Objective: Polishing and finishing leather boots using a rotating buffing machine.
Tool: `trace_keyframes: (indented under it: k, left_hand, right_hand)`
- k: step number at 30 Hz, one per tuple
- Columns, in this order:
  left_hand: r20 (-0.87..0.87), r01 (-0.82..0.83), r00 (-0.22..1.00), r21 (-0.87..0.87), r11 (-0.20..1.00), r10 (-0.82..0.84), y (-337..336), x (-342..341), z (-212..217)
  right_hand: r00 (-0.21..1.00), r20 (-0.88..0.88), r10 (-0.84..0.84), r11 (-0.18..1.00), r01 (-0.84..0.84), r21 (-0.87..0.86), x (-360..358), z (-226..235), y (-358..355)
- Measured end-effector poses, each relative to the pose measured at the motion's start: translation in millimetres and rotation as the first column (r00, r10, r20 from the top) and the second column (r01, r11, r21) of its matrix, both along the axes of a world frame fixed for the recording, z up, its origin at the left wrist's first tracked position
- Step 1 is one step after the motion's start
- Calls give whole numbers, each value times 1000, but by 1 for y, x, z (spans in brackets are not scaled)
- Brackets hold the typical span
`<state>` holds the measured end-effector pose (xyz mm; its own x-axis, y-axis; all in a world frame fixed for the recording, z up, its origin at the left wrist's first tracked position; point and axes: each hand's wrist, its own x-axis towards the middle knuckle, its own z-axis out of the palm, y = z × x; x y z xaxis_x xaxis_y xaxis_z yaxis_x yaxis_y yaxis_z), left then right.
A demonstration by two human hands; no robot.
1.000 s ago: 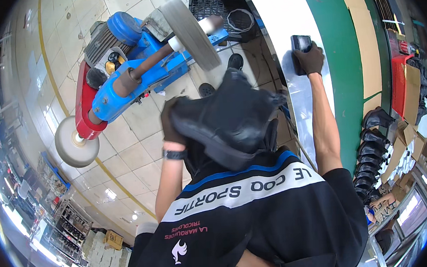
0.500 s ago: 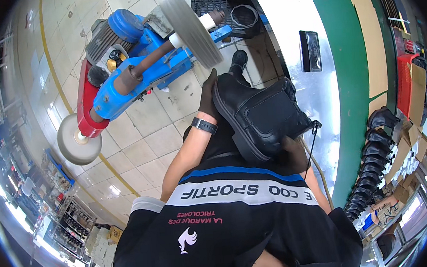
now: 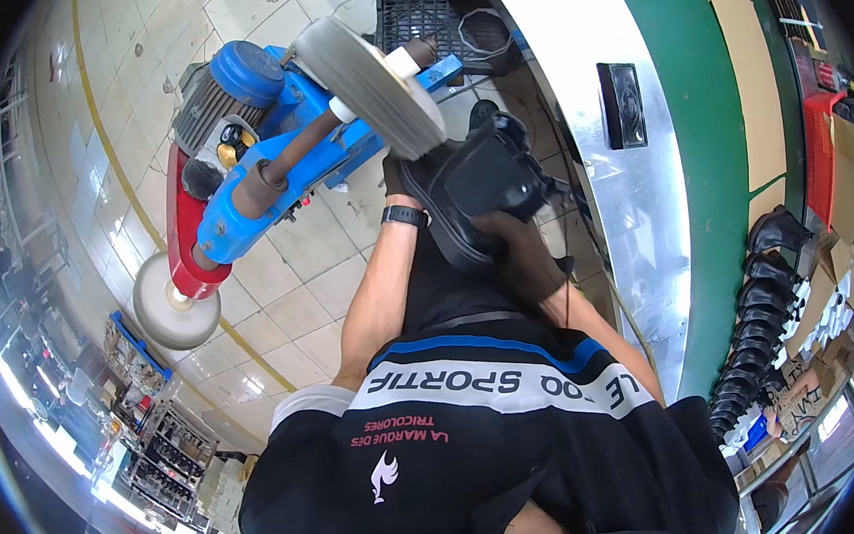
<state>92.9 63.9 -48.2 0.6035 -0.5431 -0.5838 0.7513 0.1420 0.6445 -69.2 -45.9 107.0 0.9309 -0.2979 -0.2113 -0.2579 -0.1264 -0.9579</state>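
Found one black boot (image 3: 481,184) raised at the clock's centre between both hands, sole turned toward 9 o'clock. Noted left hand (image 3: 398,179), dark-gloved, against the sole side at 9 o'clock, mostly hidden; cannot tell the spread of its fingers. Noted right hand (image 3: 523,251), dark-gloved, at 5 o'clock, bent around the boot's lower side and gripping it.

Observed directly in the way at 10 to 11 o'clock: large grey wheel (image 3: 370,89) of a blue machine (image 3: 233,217), its rim meeting the boot's outline; cannot tell touching from near. Recorded white wheel (image 3: 177,299) at 8 to 9 o'clock, black crate (image 3: 405,8) near 12. Recorded metal-topped table (image 3: 638,240) from 1 to 5 o'clock, with black block (image 3: 622,104) on it at 2. Farther out, logged red basket (image 3: 822,161) at 3 o'clock and row of black footwear (image 3: 748,327) at 4.

Sighted dark lettering on a white band and pink lettering across the shirt (image 3: 308,477) at 6 o'clock, plus a white bird emblem (image 3: 384,476).

Counted: one held boot, two wheels, one block, one red basket, one wristwatch (image 3: 404,215). Unable to count the footwear row reliably, owing to overlap.
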Motion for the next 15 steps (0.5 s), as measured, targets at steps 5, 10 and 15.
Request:
trace_keyframes:
  k: [5,10,15]
  left_hand:
    - [-394,-369,851,18,929,346,-16,23,1]
    - [-181,-258,952,-31,966,248,-14,19,-19]
    - [-347,-364,883,-84,928,315,-4,11,-18]
  right_hand:
    - [991,57,-119,992,116,52,32,-36,6]
    - [873,-410,-263,443,487,753,48,-77,10]
    - [997,71,28,993,-20,-114,0,-45,-1]
